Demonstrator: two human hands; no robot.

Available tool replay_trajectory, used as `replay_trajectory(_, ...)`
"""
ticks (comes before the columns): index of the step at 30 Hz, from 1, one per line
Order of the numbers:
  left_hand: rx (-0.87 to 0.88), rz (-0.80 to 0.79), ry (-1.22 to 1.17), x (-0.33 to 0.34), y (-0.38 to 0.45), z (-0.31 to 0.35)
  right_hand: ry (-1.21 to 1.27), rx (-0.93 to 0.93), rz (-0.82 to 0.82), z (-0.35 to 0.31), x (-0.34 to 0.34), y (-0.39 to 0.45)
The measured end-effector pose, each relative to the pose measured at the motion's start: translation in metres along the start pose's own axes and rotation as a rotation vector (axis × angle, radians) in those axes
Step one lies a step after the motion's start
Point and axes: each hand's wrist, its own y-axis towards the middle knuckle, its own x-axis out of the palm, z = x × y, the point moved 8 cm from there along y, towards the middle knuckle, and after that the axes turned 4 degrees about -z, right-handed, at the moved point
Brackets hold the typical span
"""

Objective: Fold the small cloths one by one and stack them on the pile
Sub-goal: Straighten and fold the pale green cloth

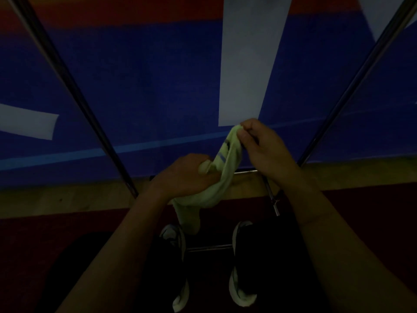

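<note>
A small pale green cloth [222, 175] with blue stripes hangs in the air in front of me, crumpled and twisted. My right hand [264, 147] pinches its upper corner between fingertips. My left hand [187, 175] is closed around its middle, and the loose end droops below that hand toward my shoes. No pile of folded cloths is in view.
The scene is dim. A blue banner with white shapes [246, 64] fills the background. Dark metal poles slant at left [74, 96] and right [352, 86], with a crossbar [209, 247] low between my shoes [241, 263]. A wooden floor strip [67, 199] runs across.
</note>
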Motion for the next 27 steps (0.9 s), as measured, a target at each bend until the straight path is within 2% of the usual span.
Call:
replay_trajectory(2,-0.027,-0.105,0.118,0.008,-0.002,-0.004,-0.009,-0.018,0.073,-0.003,-0.007,-0.001)
replay_trajectory(7,-0.072,-0.18,0.232,0.012,0.003,-0.025,-0.048,-0.039,0.133,-0.003,-0.013,-0.002)
replay_trajectory(12,-0.239,-0.448,0.464,0.032,-0.002,-0.061,-0.044,-0.019,0.332,-0.001,-0.035,-0.006)
replay_trajectory(15,-0.291,-0.446,0.526,0.035,0.0,-0.076,-0.029,0.021,0.486,0.01,-0.057,-0.009)
replay_trajectory(18,-0.358,-0.456,0.438,0.033,-0.002,-0.087,-0.037,0.09,0.588,0.026,-0.075,-0.012)
replay_trajectory(22,-0.445,-0.407,0.225,0.025,-0.008,-0.102,-0.096,0.131,0.581,0.037,-0.086,-0.017)
replay_trajectory(24,-0.454,-0.403,0.215,0.021,-0.012,-0.109,-0.154,0.127,0.524,0.038,-0.085,-0.017)
replay_trajectory(27,-0.429,-0.498,0.262,0.02,-0.021,-0.115,-0.217,0.121,0.451,0.037,-0.082,-0.015)
